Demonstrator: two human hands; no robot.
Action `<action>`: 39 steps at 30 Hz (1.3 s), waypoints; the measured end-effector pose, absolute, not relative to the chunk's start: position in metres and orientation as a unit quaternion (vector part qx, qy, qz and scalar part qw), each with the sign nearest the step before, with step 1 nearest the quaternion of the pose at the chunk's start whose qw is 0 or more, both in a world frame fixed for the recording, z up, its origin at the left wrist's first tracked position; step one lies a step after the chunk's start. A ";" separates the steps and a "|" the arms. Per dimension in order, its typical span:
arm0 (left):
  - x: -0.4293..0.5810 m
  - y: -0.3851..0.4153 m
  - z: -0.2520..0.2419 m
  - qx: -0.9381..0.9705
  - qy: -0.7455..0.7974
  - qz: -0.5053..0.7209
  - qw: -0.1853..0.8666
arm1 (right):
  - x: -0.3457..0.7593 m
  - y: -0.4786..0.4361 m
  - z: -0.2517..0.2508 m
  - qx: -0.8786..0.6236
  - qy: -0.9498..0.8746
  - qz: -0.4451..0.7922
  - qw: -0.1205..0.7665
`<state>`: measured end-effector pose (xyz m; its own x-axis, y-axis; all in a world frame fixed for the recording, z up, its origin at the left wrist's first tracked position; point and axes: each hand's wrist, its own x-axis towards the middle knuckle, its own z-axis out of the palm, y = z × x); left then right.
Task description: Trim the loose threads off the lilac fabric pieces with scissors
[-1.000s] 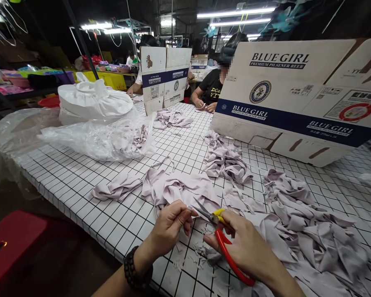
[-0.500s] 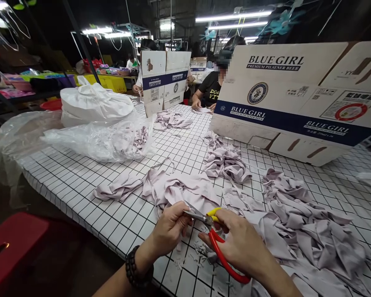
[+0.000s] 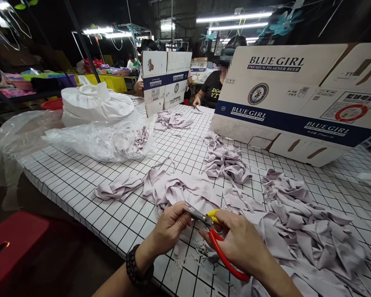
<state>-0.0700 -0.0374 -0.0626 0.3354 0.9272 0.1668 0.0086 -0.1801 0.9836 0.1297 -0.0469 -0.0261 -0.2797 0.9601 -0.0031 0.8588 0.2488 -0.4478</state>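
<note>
My right hand (image 3: 239,239) is closed around scissors (image 3: 224,253) with one red and one yellow handle. Their blades point left and reach the fingertips of my left hand (image 3: 173,227). That hand pinches a small piece of pale lilac fabric (image 3: 178,248), mostly hidden by the fingers, with a bit hanging beneath. Just beyond both hands lies a spread lilac fabric piece (image 3: 191,189). Small cut scraps (image 3: 200,247) are scattered on the table under the scissors.
A heap of lilac pieces (image 3: 315,231) covers the right of the checked table (image 3: 117,218). Cardboard partitions (image 3: 293,95) stand farther back. On the left are a clear plastic bag (image 3: 95,142), a white cloth bundle (image 3: 95,101) and a red stool (image 3: 15,247). Other people sit across the table.
The scissor blades have drawn slightly closer together at my left fingertips. My hands have barely moved. Across the table, a co-worker's hand has shifted with a piece of fabric.
</note>
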 end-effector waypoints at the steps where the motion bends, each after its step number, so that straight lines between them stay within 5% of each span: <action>1: -0.070 -0.037 -0.063 0.626 0.372 0.440 0.526 | 0.130 -0.047 -0.027 -0.585 -0.778 0.184 0.137; 24: -0.072 -0.038 -0.067 0.538 0.343 0.438 0.634 | 0.128 -0.042 -0.036 -0.557 -0.796 0.164 0.171; 30: -0.074 -0.033 -0.069 0.505 0.340 0.460 0.647 | 0.135 -0.037 -0.034 -0.577 -0.683 0.399 0.204; 35: -0.109 -0.009 -0.067 0.521 0.421 0.506 0.543 | 0.164 -0.035 -0.025 -0.614 -0.538 0.508 0.273; 39: -0.134 -0.001 -0.061 0.577 0.631 0.429 0.293 | 0.178 -0.037 -0.030 -0.694 -0.496 0.455 0.255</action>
<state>-0.1342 -0.0008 -0.0614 -0.1630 0.9787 0.1245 0.4762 -0.0325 0.8788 0.1781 -0.0375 -0.0302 0.0937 0.9204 -0.3797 0.4560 -0.3787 -0.8054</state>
